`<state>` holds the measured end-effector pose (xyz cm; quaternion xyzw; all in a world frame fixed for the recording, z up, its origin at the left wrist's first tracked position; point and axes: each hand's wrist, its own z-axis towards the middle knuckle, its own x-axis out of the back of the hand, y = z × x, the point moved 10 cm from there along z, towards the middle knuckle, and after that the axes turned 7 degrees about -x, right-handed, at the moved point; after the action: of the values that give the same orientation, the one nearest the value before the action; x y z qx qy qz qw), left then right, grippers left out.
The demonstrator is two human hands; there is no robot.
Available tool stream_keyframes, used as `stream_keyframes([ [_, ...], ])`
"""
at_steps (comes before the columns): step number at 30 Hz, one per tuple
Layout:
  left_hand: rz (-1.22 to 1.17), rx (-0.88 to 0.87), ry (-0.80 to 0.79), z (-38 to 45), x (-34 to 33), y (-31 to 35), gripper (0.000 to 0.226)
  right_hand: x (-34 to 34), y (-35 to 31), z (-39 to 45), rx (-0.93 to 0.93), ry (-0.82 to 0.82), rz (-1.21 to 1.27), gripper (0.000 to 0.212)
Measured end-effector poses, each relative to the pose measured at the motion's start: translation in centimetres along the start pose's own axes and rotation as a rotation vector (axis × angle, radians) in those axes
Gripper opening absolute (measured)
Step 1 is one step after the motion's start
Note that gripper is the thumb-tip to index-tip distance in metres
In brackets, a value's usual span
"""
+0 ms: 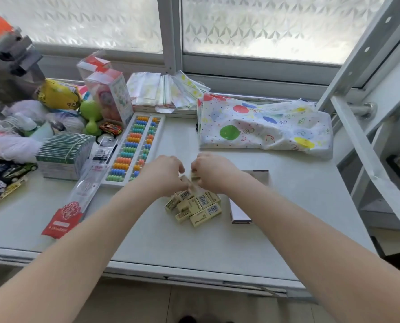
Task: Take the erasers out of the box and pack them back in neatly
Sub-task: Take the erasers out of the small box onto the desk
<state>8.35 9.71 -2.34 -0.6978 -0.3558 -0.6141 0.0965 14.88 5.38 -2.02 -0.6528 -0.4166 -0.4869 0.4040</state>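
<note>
Erasers (194, 206): loose yellow heap on the worktop (161, 243), just left of the emptied box (238, 212); left hand (165, 174) and right hand (209, 172), fingers pinching erasers at the heap's far edge, apparently gathering for repacking.

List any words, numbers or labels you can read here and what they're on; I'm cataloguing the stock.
No text reads clearly enough to quote.
Erasers: barcodes and dark print, too small to read.
Red-ended packet: white print, blurred.
Balloon-print bags: small curly marks, unreadable.
Green-edged box stack: nothing legible.
</note>
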Motion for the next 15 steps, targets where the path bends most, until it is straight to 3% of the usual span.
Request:
stream_keyframes([
  [5,-0.015,-0.009,0.041,0.3,-0.7,0.1,0.039,2.0,1.2,0.1,0.009,0.083,0.050,0.020],
  [9,0.012,-0.019,0.035,0.5,-0.5,0.6,0.044,6.4,8.5,-3.2,-0.119,0.185,0.199,0.017],
  [12,-0.021,-0.047,0.150,0.4,1.4,1.8,0.049,6.2,13.2,-6.1,-0.190,0.161,0.237,0.012],
  [15,-0.227,-0.127,0.298,-0.6,3.5,5.2,0.044,3.9,14.4,-7.2,-0.186,0.102,0.188,0.016],
])
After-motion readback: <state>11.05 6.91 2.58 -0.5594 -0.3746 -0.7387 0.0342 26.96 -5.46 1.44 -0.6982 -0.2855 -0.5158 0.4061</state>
